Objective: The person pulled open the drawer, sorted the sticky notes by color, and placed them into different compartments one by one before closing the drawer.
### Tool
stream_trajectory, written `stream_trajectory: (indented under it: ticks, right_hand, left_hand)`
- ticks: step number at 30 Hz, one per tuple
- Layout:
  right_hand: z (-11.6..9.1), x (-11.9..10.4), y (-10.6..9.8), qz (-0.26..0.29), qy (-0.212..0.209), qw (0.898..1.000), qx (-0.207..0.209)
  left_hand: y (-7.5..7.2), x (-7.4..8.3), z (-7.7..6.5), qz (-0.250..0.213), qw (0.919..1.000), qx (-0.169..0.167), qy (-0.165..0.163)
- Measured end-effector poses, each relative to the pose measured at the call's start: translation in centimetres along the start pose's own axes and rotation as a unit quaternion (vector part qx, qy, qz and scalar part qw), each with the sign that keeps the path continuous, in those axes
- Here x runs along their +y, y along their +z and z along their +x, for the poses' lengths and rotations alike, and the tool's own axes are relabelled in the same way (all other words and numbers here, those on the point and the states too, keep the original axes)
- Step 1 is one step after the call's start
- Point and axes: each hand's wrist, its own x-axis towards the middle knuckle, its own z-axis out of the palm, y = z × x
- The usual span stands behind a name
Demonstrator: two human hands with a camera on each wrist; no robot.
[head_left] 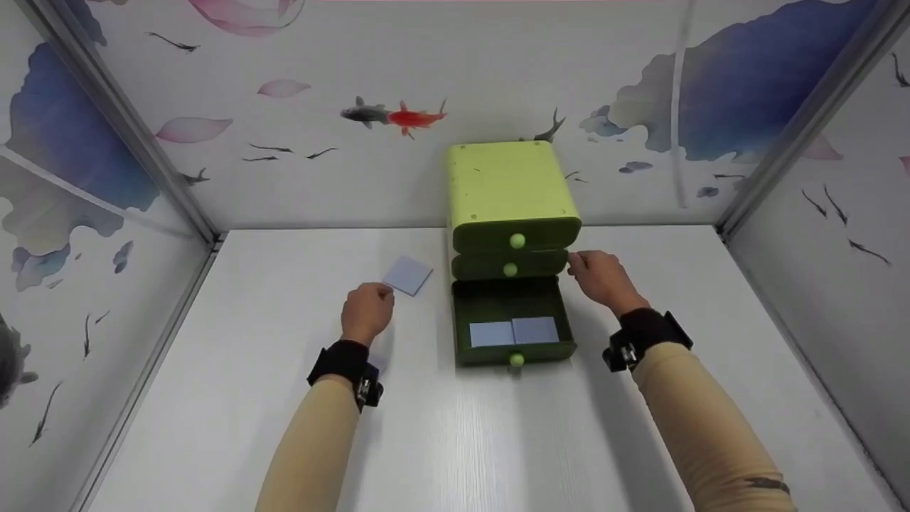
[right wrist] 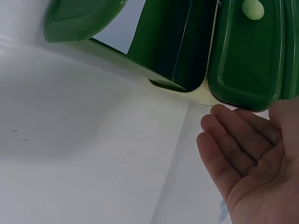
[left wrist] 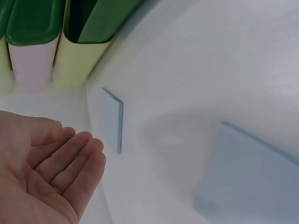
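A small green drawer cabinet (head_left: 513, 185) stands at the back, its bottom drawer (head_left: 513, 299) pulled out and the two drawers above it closed. Inside the bottom drawer lie two pale blue square pads (head_left: 490, 333) side by side. My left hand (head_left: 367, 313), loosely bent and holding nothing, is just beside another blue pad (head_left: 409, 275) on the table. One more blue pad (left wrist: 254, 182) lies nearer me, mostly hidden by my left wrist in the head view. At the cabinet's right side, my right hand (head_left: 601, 277) has its fingertips right at the end of the middle drawer (right wrist: 247, 51), palm empty.
The white table (head_left: 426, 441) is enclosed by a back wall (head_left: 341, 178) and side walls printed with fish, petals and blue leaves. Metal posts (head_left: 178, 192) run along the corners. The open drawer's front with its round knob (head_left: 517, 360) juts toward me.
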Motion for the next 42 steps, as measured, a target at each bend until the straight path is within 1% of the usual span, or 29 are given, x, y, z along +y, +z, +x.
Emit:
stream_trajectory:
  ticks: [4, 8, 12, 17, 22, 25, 28, 31, 37, 42]
  right_hand:
    - [0.1, 0.1, 0.0, 0.013, 0.01, 1.0, -0.002]
    - [0.2, 0.0, 0.2, 0.026, 0.023, 0.999, -0.007]
    - [0.4, -0.3, 0.5, 0.032, 0.031, 0.999, -0.005]
    - [0.5, -0.3, 0.6, 0.043, 0.024, 0.999, 0.003]
    - [0.6, -0.1, 0.7, 0.045, 0.02, 0.999, 0.014]
    - [0.6, 0.0, 0.8, 0.044, 0.021, 0.999, 0.019]
    - [0.5, -0.1, 0.9, 0.043, 0.022, 0.999, 0.018]
    - [0.5, -0.3, 1.1, 0.041, 0.018, 0.999, 0.012]
    - [0.6, -0.1, 0.9, 0.041, 0.015, 0.999, 0.002]
    - [0.5, 0.2, 0.7, 0.049, 0.023, 0.999, -0.009]
  left_hand:
    - [0.2, -1.1, 0.1, 0.019, 0.9996, -0.02, -0.002]
    - [0.7, -1.7, 0.4, 0.038, 0.9987, -0.034, 0.0]
    - [1.5, -1.8, 0.8, 0.058, 0.9969, -0.05, 0.015]
    - [2.9, -1.4, 1.6, 0.078, 0.9925, -0.085, 0.042]
    - [3.9, -0.7, 2.2, 0.091, 0.9861, -0.124, 0.064]
    - [4.5, -0.4, 2.4, 0.122, 0.9788, -0.143, 0.082]
    - [5.1, -0.6, 2.4, 0.154, 0.9707, -0.157, 0.096]
    - [5.3, -1.0, 2.2, 0.18, 0.9659, -0.154, 0.106]
    - [5.2, -0.8, 1.9, 0.208, 0.9622, -0.123, 0.125]
    - [5.2, -0.5, 1.4, 0.225, 0.9591, -0.108, 0.134]
